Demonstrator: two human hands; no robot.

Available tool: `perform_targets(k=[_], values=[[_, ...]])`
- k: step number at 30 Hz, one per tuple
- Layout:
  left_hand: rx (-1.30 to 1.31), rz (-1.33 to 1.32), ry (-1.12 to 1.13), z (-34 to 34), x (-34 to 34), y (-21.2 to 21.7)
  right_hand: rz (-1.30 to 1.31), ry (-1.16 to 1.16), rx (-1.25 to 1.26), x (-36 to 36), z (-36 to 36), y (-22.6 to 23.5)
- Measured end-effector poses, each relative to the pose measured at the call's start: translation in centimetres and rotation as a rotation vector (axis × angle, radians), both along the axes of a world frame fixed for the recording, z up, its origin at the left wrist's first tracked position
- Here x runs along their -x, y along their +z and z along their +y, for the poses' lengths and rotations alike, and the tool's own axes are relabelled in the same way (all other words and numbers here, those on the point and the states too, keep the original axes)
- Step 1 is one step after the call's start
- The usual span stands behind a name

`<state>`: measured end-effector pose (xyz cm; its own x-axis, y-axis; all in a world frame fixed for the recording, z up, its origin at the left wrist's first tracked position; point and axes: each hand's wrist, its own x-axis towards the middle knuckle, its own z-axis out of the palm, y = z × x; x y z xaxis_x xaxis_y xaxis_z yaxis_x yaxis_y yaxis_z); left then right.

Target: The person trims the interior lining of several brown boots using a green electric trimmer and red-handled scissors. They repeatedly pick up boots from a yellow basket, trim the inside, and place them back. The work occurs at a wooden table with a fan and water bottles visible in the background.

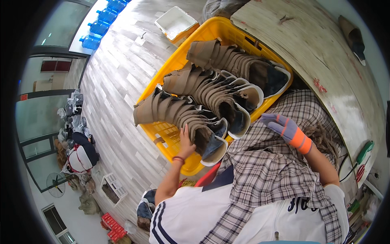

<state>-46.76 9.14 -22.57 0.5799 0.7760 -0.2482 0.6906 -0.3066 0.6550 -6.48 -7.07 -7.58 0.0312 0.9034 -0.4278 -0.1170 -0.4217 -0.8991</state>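
A yellow plastic basket [147, 92] holds three rows of nested brown shoe uppers, with dark blue linings and white edges. My bare left hand [187, 143], a red band at its wrist, lies with stretched fingers against the side of the nearest row of shoe uppers [168, 109]; its thumb is hidden. In a grey glove with orange stripes and cuff, my right hand [282, 127] hovers over the plaid cloth [260, 162] on my lap. Its fingers are spread and nothing is in them. The middle row [195, 87] and far row [227, 57] lie beyond my hands.
A worn wooden table [300, 44] runs along the right, bearing a single shoe piece [352, 38] and a green-handled tool [364, 152]. A white bin [176, 22] stands past the basket. On the floor at left are a white crate [115, 188] and red boxes [113, 227].
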Motion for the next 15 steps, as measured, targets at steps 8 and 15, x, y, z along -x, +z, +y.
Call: perform_targets(k=[8,15], values=[[-0.469,0.399,0.930,18.0,1.9,6.1,0.055,-0.215,-0.015,-2.9,-2.7,-0.6],[-0.570,0.328,0.637,20.7,5.1,1.9,0.081,-0.261,0.000,-3.7,-3.5,-1.9]])
